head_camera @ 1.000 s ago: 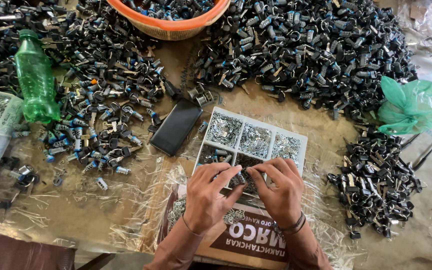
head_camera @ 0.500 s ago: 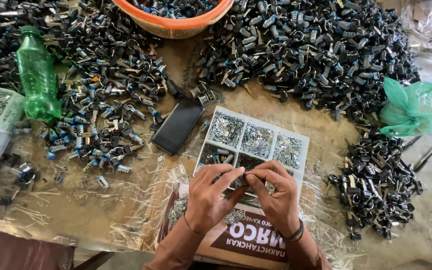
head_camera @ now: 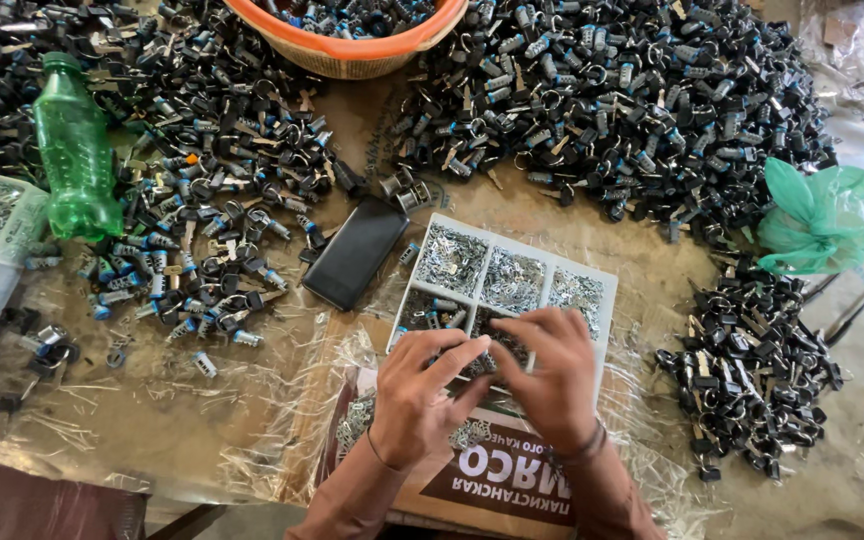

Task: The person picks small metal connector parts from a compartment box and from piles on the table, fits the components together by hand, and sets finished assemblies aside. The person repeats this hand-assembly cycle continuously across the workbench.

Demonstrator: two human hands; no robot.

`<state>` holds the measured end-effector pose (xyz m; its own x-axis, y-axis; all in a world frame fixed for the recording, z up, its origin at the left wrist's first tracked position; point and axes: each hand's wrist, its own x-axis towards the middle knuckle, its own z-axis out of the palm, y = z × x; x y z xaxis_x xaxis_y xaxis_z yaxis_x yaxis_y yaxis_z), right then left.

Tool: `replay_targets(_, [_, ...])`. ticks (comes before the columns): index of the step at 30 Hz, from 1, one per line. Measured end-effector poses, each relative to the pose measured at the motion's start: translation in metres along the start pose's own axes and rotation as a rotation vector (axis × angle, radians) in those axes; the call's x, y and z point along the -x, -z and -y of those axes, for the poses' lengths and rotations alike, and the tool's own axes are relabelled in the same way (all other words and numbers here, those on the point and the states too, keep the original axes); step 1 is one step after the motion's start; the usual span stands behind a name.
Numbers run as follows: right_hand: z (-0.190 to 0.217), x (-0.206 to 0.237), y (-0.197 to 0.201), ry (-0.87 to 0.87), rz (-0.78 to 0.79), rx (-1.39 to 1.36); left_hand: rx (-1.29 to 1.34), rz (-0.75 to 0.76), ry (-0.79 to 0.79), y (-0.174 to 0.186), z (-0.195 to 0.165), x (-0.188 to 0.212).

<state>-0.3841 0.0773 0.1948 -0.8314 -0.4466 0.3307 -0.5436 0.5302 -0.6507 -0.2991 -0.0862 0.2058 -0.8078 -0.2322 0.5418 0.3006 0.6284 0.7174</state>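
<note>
Meeting fingertip to fingertip over the near compartments of a white divided tray (head_camera: 607, 290), the left hand (head_camera: 414, 400) and right hand (head_camera: 552, 375) have fingers curled narrow; whether they pinch a small part cannot be told. Tray: compartments hold small silvery metal parts. Just left of tray: black phone (head_camera: 355, 252). Beyond tray: heaps of black locks and keys (head_camera: 612, 90), orange basket (head_camera: 352, 55). Far left of tray: green bottle (head_camera: 77, 150). Right of tray: green bag (head_camera: 824, 215).
</note>
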Motion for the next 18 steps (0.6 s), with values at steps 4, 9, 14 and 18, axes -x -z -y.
replay_targets(4, [0.017, -0.006, 0.0, 0.139, -0.028, 0.251, 0.001, 0.005, 0.001, 0.001, 0.0, -0.001])
replay_targets(9, [0.024, -0.006, 0.016, 0.055, -0.127, 0.152, -0.006, -0.005, 0.013, 0.003, 0.0, -0.002])
replay_targets(14, [0.021, -0.001, 0.016, -0.011, -0.088, 0.131, -0.011, 0.009, 0.018, 0.003, -0.003, -0.001])
replay_targets(18, [0.015, 0.003, 0.02, -0.141, -0.013, -0.177, -0.01, 0.015, 0.011, 0.004, -0.002, -0.002])
